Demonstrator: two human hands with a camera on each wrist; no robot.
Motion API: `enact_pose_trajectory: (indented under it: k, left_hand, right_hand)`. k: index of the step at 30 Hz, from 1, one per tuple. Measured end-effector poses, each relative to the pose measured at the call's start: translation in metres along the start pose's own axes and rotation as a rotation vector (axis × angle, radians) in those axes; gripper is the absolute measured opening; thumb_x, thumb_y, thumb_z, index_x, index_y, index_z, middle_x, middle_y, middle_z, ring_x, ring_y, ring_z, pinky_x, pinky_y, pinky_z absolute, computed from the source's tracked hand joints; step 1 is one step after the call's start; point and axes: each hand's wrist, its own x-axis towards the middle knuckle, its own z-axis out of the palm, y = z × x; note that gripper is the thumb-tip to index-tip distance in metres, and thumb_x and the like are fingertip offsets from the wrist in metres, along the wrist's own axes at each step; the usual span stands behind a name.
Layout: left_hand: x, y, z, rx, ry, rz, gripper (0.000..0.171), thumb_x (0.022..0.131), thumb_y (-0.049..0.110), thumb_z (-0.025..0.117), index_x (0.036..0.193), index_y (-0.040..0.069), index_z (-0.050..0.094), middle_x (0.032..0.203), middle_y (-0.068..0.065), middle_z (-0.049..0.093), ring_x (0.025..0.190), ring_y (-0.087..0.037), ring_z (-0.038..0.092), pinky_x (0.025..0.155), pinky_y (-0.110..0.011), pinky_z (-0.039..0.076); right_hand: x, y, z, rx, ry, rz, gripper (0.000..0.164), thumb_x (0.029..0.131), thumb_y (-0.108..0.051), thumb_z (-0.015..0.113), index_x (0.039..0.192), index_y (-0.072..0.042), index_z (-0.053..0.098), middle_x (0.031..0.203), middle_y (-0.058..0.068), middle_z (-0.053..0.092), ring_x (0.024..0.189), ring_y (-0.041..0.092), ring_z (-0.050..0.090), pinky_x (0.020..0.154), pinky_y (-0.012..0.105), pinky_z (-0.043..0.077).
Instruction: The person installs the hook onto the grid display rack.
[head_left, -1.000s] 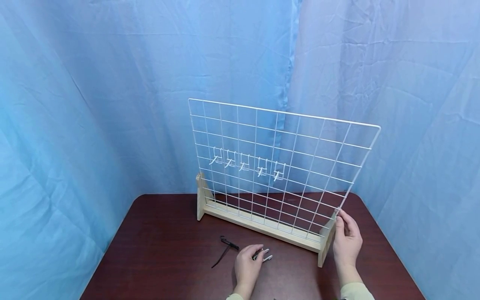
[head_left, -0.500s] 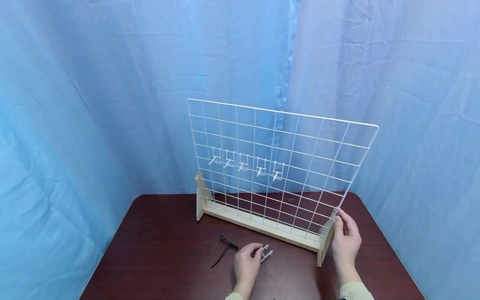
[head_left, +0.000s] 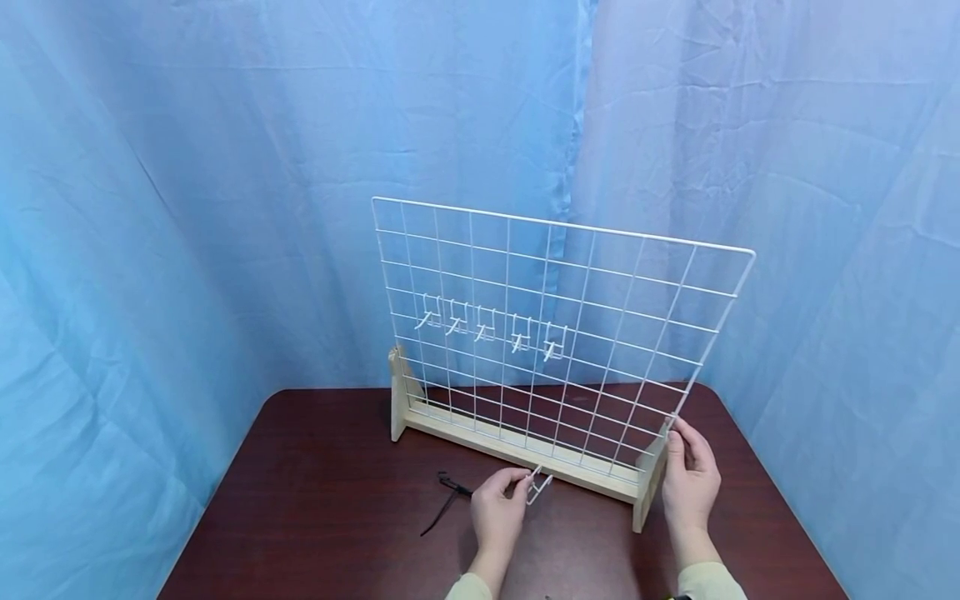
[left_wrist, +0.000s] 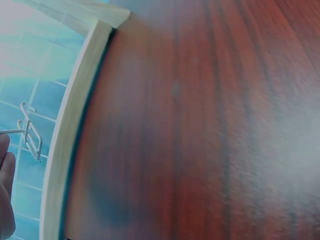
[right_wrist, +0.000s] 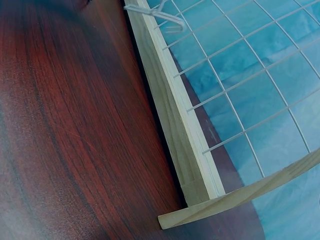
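My left hand pinches a white wire hook between thumb and fingers, just in front of the wooden base. In the left wrist view the same hook shows its bent prongs pointing away from the fingertips. A white wire grid panel stands tilted in a pale wooden stand. My right hand holds the stand's right upright near the panel's lower right edge; some of its fingers are hidden behind. Several white hooks, among them the rightmost hook, hang in one row on the grid.
A thin black object with a long arm lies on the dark red-brown table, left of my left hand; its kind is unclear. Blue curtains surround the table at the back and sides.
My left hand has raised the white hook from near the tabletop toward the stand's base, turning its prongs upward. My right hand stays on the stand.
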Motion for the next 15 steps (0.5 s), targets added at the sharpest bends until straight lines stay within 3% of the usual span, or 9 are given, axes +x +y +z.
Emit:
enact_pose_trajectory:
  k: [15]
  left_hand:
    - [0.027,0.039,0.004,-0.18,0.012,0.031,0.012,0.077,-0.003,0.081,0.084,0.005,0.077,0.079,0.001,0.074,0.064,-0.006,0.067,0.058,-0.015,0.052]
  right_hand:
    - [-0.001,-0.001,0.0,0.0,0.001,0.003,0.026,0.097,0.004,0.056,0.12,0.014,0.062,0.11,-0.014,0.066,0.099,-0.004,0.061,0.082,0.01,0.047]
